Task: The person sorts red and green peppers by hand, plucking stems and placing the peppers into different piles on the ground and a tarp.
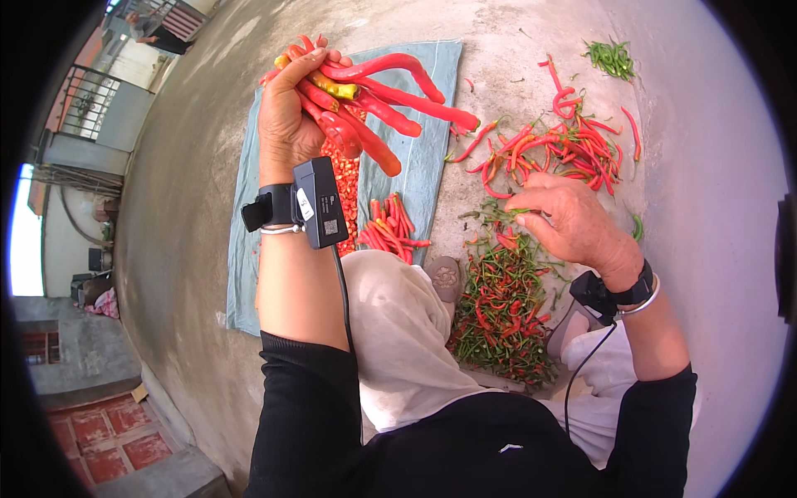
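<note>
A bunch of long red chili peppers [386, 115], one of them partly yellow-green, is gripped in my left hand [289, 115] above the blue-grey sheet. Between the thumb and fingers of my right hand [560, 218] is a green pepper stem [522, 211]. Just beyond that hand lies a pile of whole red peppers [573, 149] on the concrete. Below it, between my feet, is a heap of green stems and red pepper bits [504, 305]. Destemmed red peppers [392, 227] rest on the sheet near my knee.
The blue-grey woven sheet [408, 180] carries a strip of chopped red peppers [345, 187], partly hidden by my left arm. Green peppers [610, 59] lie at the upper right. My shoes [445, 277] flank the stem heap. A person [152, 34] is far off at the upper left.
</note>
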Demonstrator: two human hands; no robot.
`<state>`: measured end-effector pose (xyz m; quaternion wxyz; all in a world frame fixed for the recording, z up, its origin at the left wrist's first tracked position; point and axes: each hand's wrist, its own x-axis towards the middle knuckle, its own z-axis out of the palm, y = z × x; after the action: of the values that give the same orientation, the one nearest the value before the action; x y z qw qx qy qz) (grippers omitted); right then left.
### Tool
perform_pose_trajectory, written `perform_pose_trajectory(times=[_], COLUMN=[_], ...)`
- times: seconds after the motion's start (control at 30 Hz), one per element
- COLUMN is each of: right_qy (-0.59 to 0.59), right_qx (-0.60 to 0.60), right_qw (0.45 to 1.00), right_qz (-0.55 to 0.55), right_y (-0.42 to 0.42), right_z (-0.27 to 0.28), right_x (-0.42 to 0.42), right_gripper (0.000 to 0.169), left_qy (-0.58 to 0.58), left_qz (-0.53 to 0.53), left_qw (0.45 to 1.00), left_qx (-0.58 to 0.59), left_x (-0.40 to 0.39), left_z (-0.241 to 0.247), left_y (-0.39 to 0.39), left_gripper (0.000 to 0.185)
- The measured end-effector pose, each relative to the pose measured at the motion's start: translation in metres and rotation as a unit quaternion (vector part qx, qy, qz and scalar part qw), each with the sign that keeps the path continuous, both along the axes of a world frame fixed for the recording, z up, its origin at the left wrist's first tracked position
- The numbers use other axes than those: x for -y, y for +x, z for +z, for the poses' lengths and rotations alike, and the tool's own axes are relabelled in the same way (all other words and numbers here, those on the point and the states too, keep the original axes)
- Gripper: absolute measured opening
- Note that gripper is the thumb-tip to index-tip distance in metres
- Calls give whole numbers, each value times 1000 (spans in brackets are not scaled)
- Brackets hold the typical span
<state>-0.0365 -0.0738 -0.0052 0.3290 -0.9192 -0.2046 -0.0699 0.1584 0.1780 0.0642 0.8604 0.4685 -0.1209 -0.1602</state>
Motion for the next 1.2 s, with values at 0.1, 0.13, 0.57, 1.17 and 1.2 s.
perform_pose_trajectory(times=[0.1, 0.13, 0.57, 1.17, 1.2], right_qy=[-79, -88, -112, 5, 16], right_qx=[-52, -64, -218, -254, -255], right_qw=[995, 994, 968, 954, 953], right_qz=[16, 14, -53, -162, -163], right_y=[-5, -9, -64, -79, -85], right_z=[7, 5, 11, 11, 10], right_x=[28, 40, 53, 65, 70], right_gripper=[11, 12, 17, 14, 14], left_qy=[4, 10, 20, -253, -240], left_qz=[91, 120, 322, 216, 240], left_qw=[995, 992, 916, 758, 749], left_qx=[29, 37, -239, -561, -569], left_x=[-50, -66, -261, -232, -219], left_z=[0, -2, -170, -329, -331], left_y=[-5, -7, -134, -257, -262], left_gripper=[29, 28, 17, 12, 11])
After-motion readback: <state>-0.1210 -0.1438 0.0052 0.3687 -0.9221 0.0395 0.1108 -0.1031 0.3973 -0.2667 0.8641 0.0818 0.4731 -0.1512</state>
